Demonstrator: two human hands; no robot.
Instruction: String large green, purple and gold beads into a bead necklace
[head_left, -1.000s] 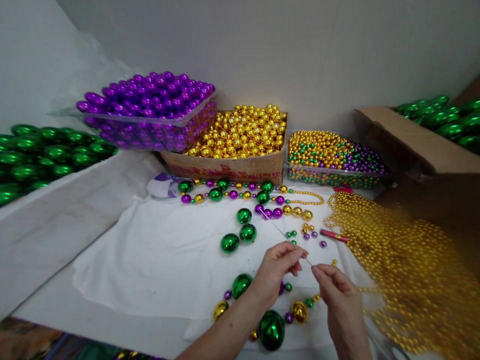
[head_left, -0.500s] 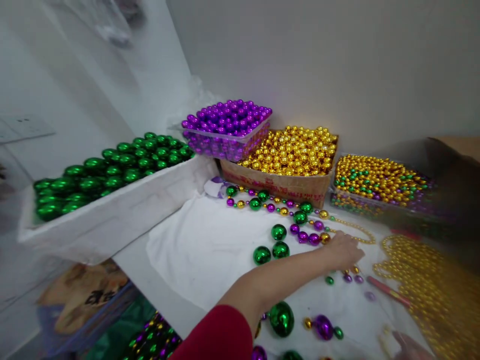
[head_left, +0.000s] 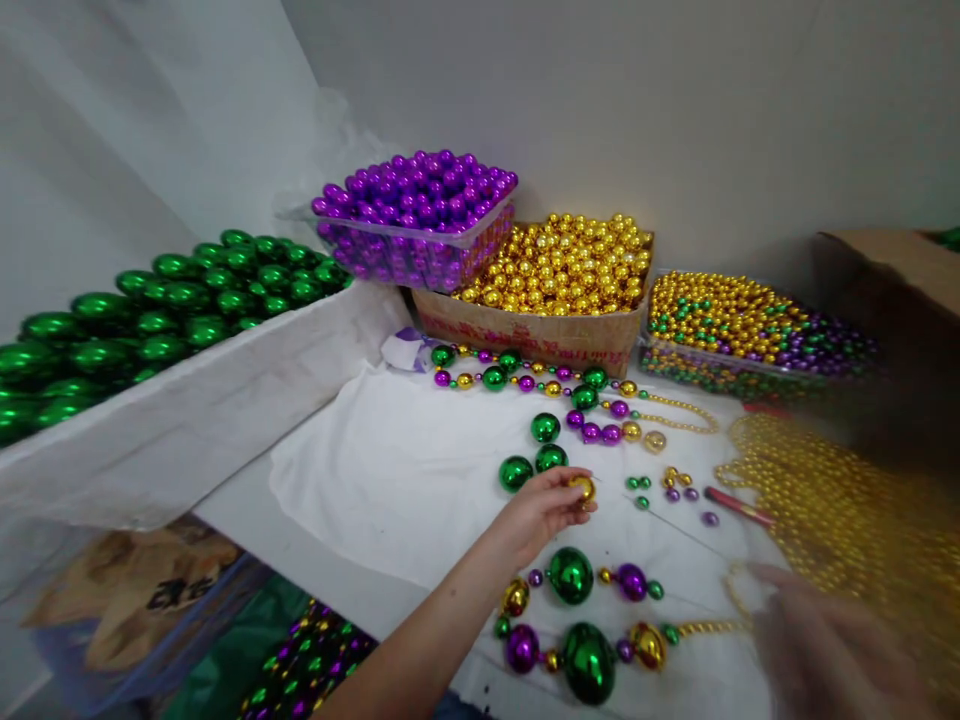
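Note:
My left hand (head_left: 546,508) is closed, with a gold bead (head_left: 583,488) pinched at its fingertips. Close behind that hand lie a few large green beads (head_left: 551,458). At the lower right my right hand (head_left: 832,640) is smeared by motion, and its grip does not show. A thin needle-like line (head_left: 686,532) slants across the cloth toward it. In front of my left hand lies a strand of beads (head_left: 589,662) in green, purple and gold, running into a chain of small gold beads (head_left: 712,627). Small loose green beads (head_left: 637,483) and purple beads (head_left: 691,494) lie between the hands.
Along the back stand a clear tub of purple beads (head_left: 480,232), a cardboard box of gold beads (head_left: 525,337) and a tub of mixed small beads (head_left: 750,365). A white foam box (head_left: 225,420) holds green beads. A red stick (head_left: 739,506) lies beside heaped gold chains (head_left: 817,500).
My left hand has drawn back leftward from near the finished-looking strand's gold end and now holds a gold bead. My right hand has come further into view. The camera view has shifted.

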